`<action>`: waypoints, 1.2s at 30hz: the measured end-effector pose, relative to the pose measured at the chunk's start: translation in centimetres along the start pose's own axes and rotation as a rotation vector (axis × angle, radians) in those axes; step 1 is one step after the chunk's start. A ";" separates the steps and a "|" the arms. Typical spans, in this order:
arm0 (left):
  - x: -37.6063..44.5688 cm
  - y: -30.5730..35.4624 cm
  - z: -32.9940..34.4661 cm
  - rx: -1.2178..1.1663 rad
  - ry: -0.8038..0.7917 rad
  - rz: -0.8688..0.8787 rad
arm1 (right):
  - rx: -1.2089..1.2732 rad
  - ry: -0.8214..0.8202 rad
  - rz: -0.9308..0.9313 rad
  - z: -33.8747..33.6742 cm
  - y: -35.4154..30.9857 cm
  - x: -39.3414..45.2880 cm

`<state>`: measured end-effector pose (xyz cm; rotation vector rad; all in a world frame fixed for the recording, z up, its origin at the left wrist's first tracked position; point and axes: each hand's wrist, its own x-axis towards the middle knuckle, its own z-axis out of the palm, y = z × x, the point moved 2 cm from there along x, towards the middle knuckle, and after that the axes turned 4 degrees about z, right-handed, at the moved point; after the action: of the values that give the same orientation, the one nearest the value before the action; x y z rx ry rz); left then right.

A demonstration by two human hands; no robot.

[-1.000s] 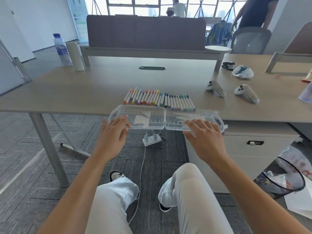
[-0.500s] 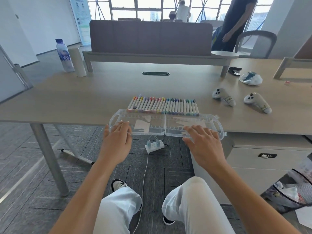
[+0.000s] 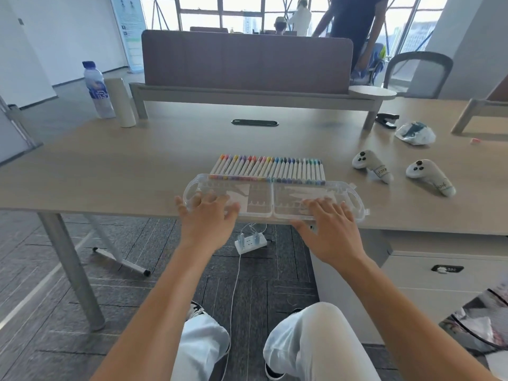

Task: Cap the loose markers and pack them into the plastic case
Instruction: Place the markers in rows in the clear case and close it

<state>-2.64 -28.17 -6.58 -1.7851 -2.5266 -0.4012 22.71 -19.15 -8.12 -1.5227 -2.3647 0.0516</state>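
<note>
The plastic case (image 3: 275, 198) was clear and lay opened flat at the near edge of the table (image 3: 110, 171), its two halves side by side and joined along a middle hinge, each outer end rounded with a handle cut-out. Ribbed dividers showed through the bottoms of both halves, and neither half held a marker. Just behind the case, touching its far rim, the markers (image 3: 268, 170) lay in one tight row on the table, white barrels parallel, with coloured ends running from orange and pink on the left through purples and blues to greens on the right. Whether each one wore its cap could not be told.

The left hand (image 3: 204, 222) rested with spread, straight fingers on the left half of the case, gripping nothing. The right hand (image 3: 328, 228) lay the same way on the right half, fingers flat and splayed, thumb off the near edge.

To the right of the case, well apart, two white controllers (image 3: 371, 166) lay on the table, with a crumpled plastic bag (image 3: 415, 133) beyond them. At the far left stood a water bottle (image 3: 97, 90) beside a white paper roll (image 3: 121, 103).
</note>
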 end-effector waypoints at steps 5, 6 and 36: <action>1.1 4.1 1.2 0.003 -0.005 0.012 | 0.018 0.058 0.098 0.8 -1.3 0.8; 1.4 4.3 1.5 0.018 -0.012 0.003 | 0.004 0.056 0.109 1.0 -1.4 0.9; 9.0 4.6 2.8 -0.072 -0.109 -0.031 | 0.032 -0.004 0.198 2.2 -0.5 6.7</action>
<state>-1.12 -17.84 -6.88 -1.8427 -2.6489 -0.4114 19.13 -13.09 -8.46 -1.7365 -2.1974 0.1381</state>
